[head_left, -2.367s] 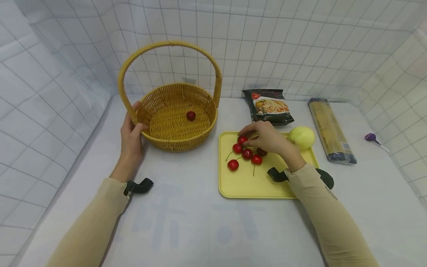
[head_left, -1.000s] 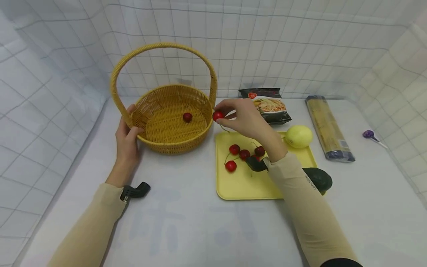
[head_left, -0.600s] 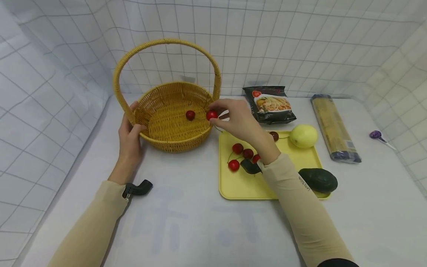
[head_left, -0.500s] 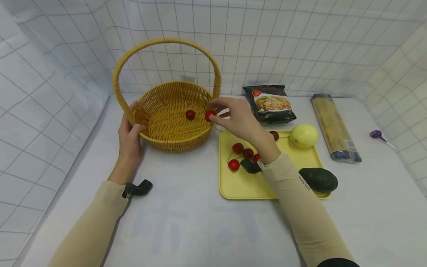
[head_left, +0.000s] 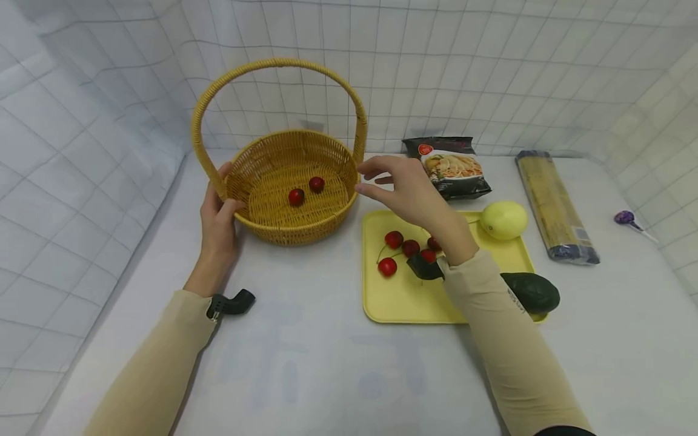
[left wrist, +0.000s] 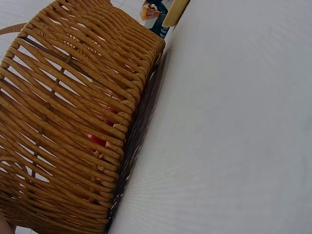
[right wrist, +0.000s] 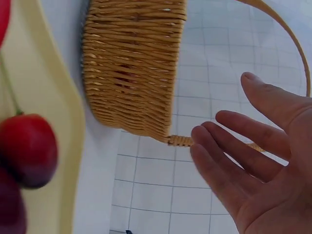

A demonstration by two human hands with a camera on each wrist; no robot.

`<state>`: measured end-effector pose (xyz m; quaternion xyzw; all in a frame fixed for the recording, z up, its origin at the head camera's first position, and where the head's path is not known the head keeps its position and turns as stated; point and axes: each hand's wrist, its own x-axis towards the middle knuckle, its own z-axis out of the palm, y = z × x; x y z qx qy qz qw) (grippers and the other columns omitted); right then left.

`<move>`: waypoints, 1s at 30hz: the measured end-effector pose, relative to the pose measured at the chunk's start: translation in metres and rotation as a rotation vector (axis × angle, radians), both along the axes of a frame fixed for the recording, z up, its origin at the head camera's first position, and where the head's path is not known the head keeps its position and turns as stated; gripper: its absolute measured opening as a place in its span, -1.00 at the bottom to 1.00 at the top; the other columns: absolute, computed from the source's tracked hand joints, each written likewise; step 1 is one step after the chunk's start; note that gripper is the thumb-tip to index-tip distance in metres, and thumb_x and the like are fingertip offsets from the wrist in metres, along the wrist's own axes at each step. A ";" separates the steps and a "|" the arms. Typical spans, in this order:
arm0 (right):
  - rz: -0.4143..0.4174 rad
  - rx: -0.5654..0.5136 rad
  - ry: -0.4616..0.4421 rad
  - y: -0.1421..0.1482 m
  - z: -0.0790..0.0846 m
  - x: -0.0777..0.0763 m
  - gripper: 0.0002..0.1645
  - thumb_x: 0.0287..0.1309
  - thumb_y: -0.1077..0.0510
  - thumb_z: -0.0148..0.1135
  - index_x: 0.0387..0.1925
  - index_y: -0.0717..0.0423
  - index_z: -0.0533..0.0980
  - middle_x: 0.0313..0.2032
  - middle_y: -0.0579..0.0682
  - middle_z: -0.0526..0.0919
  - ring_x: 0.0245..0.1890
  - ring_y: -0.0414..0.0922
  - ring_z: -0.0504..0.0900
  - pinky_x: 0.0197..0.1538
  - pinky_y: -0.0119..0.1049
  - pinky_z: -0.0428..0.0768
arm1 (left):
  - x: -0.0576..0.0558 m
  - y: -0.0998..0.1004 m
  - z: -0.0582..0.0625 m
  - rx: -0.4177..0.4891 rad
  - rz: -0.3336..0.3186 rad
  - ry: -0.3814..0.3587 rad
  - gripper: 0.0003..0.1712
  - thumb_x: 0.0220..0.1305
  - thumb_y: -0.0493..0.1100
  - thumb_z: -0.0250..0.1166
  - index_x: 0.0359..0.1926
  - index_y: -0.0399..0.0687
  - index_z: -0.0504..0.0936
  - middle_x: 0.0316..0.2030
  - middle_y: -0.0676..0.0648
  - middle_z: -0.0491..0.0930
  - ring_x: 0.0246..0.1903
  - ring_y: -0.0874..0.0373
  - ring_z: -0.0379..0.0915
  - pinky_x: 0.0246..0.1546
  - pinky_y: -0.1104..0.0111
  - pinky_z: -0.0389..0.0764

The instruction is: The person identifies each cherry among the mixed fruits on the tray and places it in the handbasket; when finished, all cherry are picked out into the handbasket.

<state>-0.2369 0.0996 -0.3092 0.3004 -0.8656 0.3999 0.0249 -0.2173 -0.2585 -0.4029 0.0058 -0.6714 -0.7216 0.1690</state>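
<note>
A yellow wicker basket (head_left: 297, 233) with a tall arched handle stands at the left in the head view. Inside it lie two cherries, one darker cherry (head_left: 316, 184) and one redder cherry (head_left: 296, 197). My left hand (head_left: 217, 224) grips the basket's left rim, its thumb over the edge. My right hand (head_left: 403, 188) hovers by the right rim, fingers apart with nothing between them; the right wrist view shows the same bare hand (right wrist: 263, 161). Several more cherries (head_left: 388, 267) lie on a yellow tray (head_left: 403, 309), some partly hidden by the right wrist.
A lemon-yellow fruit (head_left: 504, 220) and a dark green avocado-like fruit (head_left: 530, 292) rest on the tray's right side. Behind the tray lies a black noodle packet (head_left: 452, 169). Farther right are a pack of dry noodles (head_left: 556, 209) and a purple lollipop (head_left: 624, 217).
My right hand picked a cherry off the tray, carried it left to the basket and let it go inside. It has since drawn back slightly to the right. The left hand keeps its grip.
</note>
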 end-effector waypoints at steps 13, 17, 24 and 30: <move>-0.018 0.103 -0.099 0.044 -0.024 0.005 -0.62 0.41 0.08 0.36 0.18 0.10 0.67 0.12 0.06 0.76 0.12 -0.03 0.73 0.19 -0.12 0.67 | -0.002 0.001 0.001 0.023 0.006 -0.006 -0.11 0.20 -0.44 -0.01 0.54 0.23 0.41 0.54 0.03 0.31 0.46 0.13 0.16 0.43 0.34 0.13; 0.028 0.130 -0.199 0.048 -0.028 0.000 -0.54 0.39 0.03 0.38 0.24 0.09 0.64 0.21 0.08 0.71 0.22 0.01 0.68 0.24 -0.08 0.64 | -0.002 0.002 -0.001 0.057 0.009 0.003 -0.10 0.18 -0.46 -0.02 0.53 0.20 0.43 0.53 0.02 0.32 0.47 0.14 0.17 0.40 0.40 0.17; 0.138 0.140 -0.397 0.059 -0.040 -0.002 -0.38 0.22 0.04 0.54 0.29 0.06 0.61 0.23 0.05 0.66 0.20 0.02 0.69 0.26 -0.13 0.63 | -0.002 0.002 -0.006 0.026 0.002 -0.007 -0.10 0.20 -0.43 -0.02 0.55 0.22 0.39 0.55 0.02 0.31 0.49 0.14 0.15 0.43 0.34 0.13; 0.214 0.227 -0.471 0.060 -0.044 -0.005 -0.38 0.20 0.03 0.56 0.27 0.05 0.62 0.18 -0.02 0.70 0.16 -0.05 0.67 0.24 -0.11 0.62 | -0.003 0.001 -0.002 0.009 0.010 0.002 -0.10 0.19 -0.42 -0.01 0.55 0.23 0.40 0.55 0.03 0.30 0.49 0.14 0.15 0.44 0.32 0.12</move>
